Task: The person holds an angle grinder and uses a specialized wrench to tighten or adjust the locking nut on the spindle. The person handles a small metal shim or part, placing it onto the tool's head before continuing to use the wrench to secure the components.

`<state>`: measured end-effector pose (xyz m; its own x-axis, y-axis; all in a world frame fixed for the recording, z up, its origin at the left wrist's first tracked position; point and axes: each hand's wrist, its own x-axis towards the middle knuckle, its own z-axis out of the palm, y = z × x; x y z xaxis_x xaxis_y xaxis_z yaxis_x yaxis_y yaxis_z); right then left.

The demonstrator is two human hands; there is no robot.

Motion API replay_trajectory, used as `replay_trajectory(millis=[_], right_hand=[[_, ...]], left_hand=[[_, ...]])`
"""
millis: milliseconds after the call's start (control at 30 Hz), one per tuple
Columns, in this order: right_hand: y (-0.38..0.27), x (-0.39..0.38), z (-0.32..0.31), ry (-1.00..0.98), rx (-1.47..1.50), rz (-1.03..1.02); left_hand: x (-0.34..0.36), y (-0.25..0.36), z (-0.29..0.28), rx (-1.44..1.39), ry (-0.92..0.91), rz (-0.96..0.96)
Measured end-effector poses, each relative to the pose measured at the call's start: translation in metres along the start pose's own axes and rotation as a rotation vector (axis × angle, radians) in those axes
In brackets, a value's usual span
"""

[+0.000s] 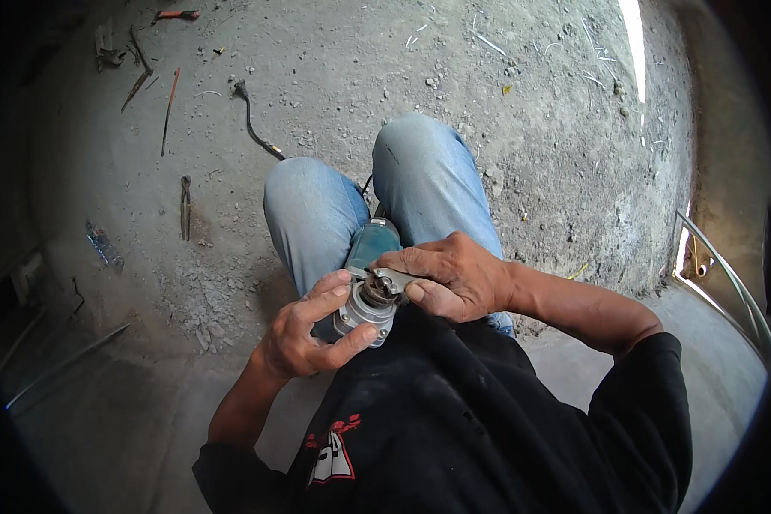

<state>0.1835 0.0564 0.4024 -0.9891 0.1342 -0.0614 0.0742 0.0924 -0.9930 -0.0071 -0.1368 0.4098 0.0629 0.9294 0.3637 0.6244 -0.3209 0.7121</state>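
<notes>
An angle grinder with a teal body point(373, 243) rests between my thighs, its silver gear head point(351, 320) toward me and its spindle facing up. My left hand point(298, 336) is wrapped round the gear head, fingers on its far side and thumb on the near side. Between thumb and fingers, my right hand point(461, 278) pinches a flat grey metal piece point(394, 276) against the spindle point(379, 293). It looks like a small spanner, but the fingers hide most of it. No disc shows on the spindle.
A black power cord with a plug point(242, 89) lies beyond my left knee. Pincers point(186, 207), a thin orange rod point(171, 111) and an orange-handled tool point(178, 14) lie on the dusty ground at the left. Rubble point(210, 304) is heaped nearby; pale pipes point(728, 270) lean at the right.
</notes>
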Motion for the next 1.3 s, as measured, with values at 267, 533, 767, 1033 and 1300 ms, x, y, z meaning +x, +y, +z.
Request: replay_trajectory(millis=[267, 533, 767, 1033, 1300], right_hand=[[0.001, 0.005, 0.010, 0.024, -0.046, -0.027], [-0.045, -0.003, 0.016, 0.099, -0.274, 0.281], [-0.004, 0.004, 0.015, 0.133, -0.246, -0.026], [0.003, 0.007, 0.011, 0.090, -0.111, -0.014], [0.011, 0.013, 0.026, 0.146, -0.078, -0.076]], left_hand=[[-0.003, -0.001, 0.000, -0.023, 0.050, -0.024], [-0.003, -0.003, 0.003, -0.059, 0.064, -0.032], [0.000, -0.009, 0.004, -0.073, 0.085, -0.025], [-0.002, -0.008, 0.009, -0.075, 0.136, -0.002], [-0.006, -0.007, 0.008, -0.123, 0.181, -0.036]])
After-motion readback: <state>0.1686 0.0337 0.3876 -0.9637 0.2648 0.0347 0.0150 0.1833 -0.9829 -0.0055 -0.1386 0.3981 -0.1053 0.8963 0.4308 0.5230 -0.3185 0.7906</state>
